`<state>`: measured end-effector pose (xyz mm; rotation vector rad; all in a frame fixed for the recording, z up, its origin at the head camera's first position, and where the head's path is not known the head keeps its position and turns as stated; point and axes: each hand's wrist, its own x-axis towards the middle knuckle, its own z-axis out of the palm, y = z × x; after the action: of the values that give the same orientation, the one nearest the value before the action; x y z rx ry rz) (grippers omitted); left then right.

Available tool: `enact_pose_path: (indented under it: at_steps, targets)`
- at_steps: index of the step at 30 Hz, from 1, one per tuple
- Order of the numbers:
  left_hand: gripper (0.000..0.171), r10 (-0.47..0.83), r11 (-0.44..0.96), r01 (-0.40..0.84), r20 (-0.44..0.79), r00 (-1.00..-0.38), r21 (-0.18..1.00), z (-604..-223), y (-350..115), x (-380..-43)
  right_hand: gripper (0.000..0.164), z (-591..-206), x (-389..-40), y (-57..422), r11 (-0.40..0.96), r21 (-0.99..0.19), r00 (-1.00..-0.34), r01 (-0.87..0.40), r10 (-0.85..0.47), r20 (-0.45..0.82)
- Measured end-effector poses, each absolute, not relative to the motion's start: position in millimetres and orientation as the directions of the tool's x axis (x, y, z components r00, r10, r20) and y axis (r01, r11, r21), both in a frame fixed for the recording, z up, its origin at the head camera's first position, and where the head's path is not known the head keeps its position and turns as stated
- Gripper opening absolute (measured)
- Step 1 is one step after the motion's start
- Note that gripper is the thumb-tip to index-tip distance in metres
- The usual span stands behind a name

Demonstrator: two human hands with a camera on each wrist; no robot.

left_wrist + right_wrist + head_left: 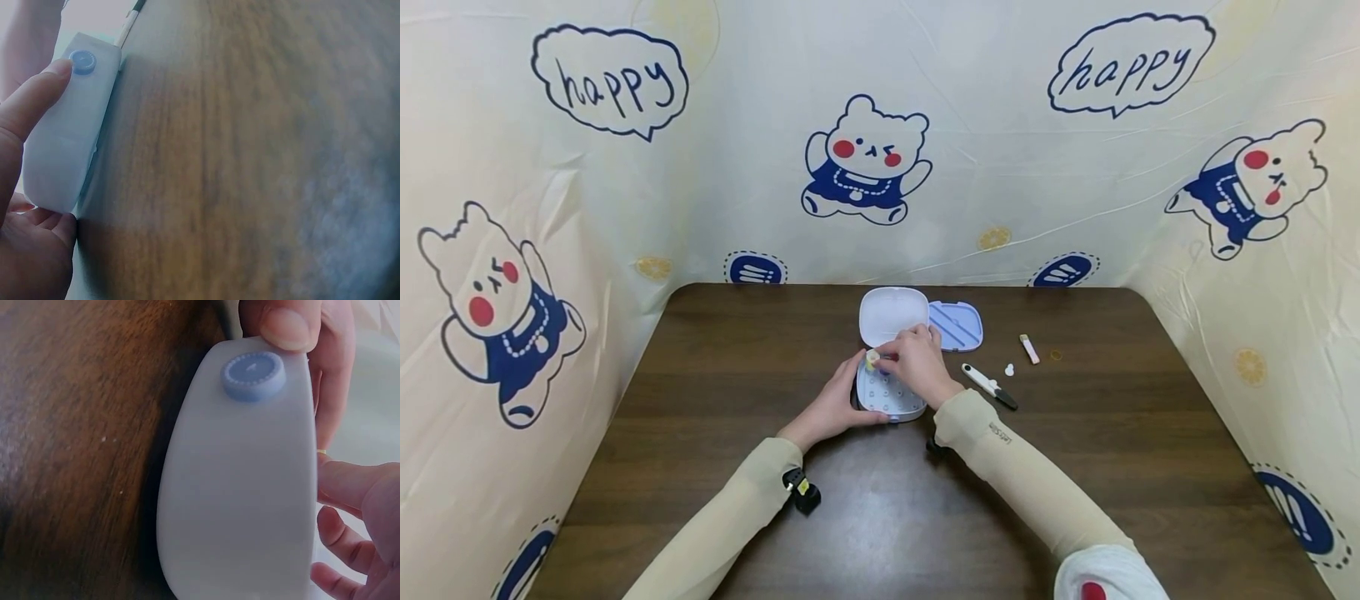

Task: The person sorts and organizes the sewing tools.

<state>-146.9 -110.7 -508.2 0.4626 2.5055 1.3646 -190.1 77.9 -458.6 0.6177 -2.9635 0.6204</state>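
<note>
A white case (891,404) lies on the table with its lid (893,317) standing raised at the back. Rows of small marks show on its inner floor, and a round blue button (253,376) sits on its front wall. My left hand (833,408) grips the case, thumb at the front by the button and fingers around the left side. Over the case's interior, my right hand (919,364) pinches a small white-and-yellow round piece (872,359) near the back left corner. Fingers partly cover the piece; its exact kind cannot be told.
Behind the case on the right lies a lilac tray (957,327) with diagonal ridges. Right of the hands are a slim white-and-black tool (989,387), a small white bit (1009,369), a pale pink stick with a yellowish end (1029,349) and a thin yellowish ring (1056,354).
</note>
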Motion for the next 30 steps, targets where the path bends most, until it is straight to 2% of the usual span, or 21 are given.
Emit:
enact_pose_path:
  at_steps: [7,30]
  targets:
    - [0.125,0.388,0.516,0.137,-0.089,-0.917,0.845,-509.6,-111.0,-146.4,0.026,-463.7,-191.6,76.7,0.858,-0.345,-0.923,-0.381,-0.373,0.092]
    - [0.125,0.388,0.513,0.136,-0.088,-0.917,0.848,-507.5,-110.8,-147.0,0.026,-467.6,-194.4,71.3,0.872,-0.293,-0.920,-0.391,-0.383,0.088]
